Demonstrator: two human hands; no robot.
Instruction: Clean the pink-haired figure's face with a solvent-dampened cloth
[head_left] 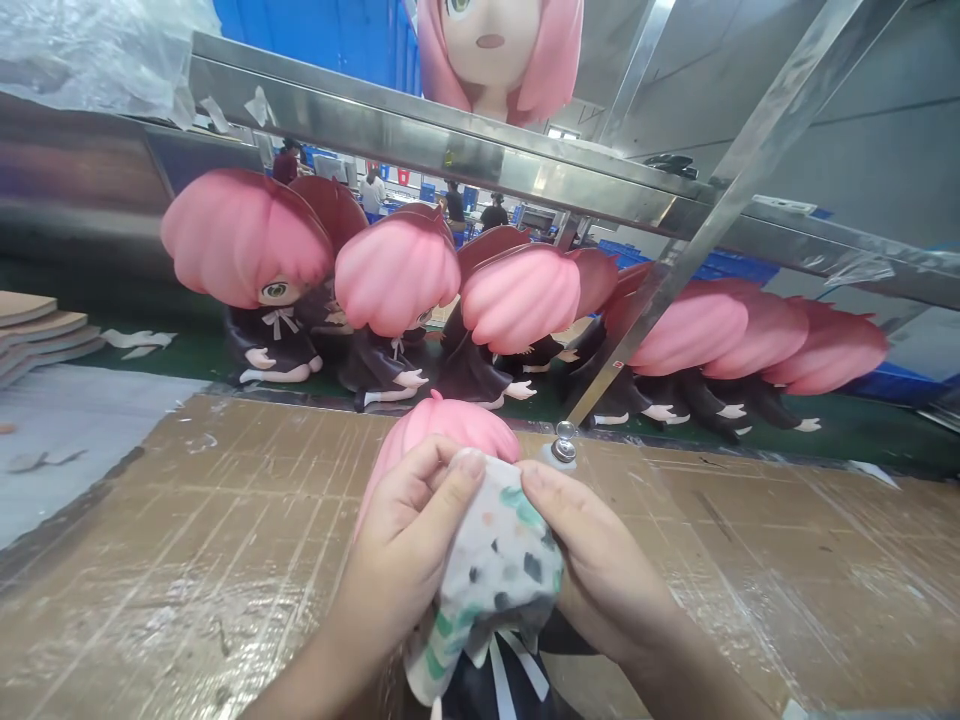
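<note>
My left hand (405, 515) and my right hand (589, 540) both pinched the spotted cloth (506, 550), which was in front of the pink-haired figure (454, 422). To the right of this figure stood a metal-topped bottle (563, 452).

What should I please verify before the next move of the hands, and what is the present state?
1. Left hand grips the white cloth with green and black marks: ok.
2. Right hand grips this cloth: ok.
3. Face of the pink-haired, black-clothed figure behind the cloth is visible: not ok, covered.
4. Small container with round silver metal top is not blocked from view: ok, just beyond the right hand.
5. Container's contents: cannot tell.
</note>
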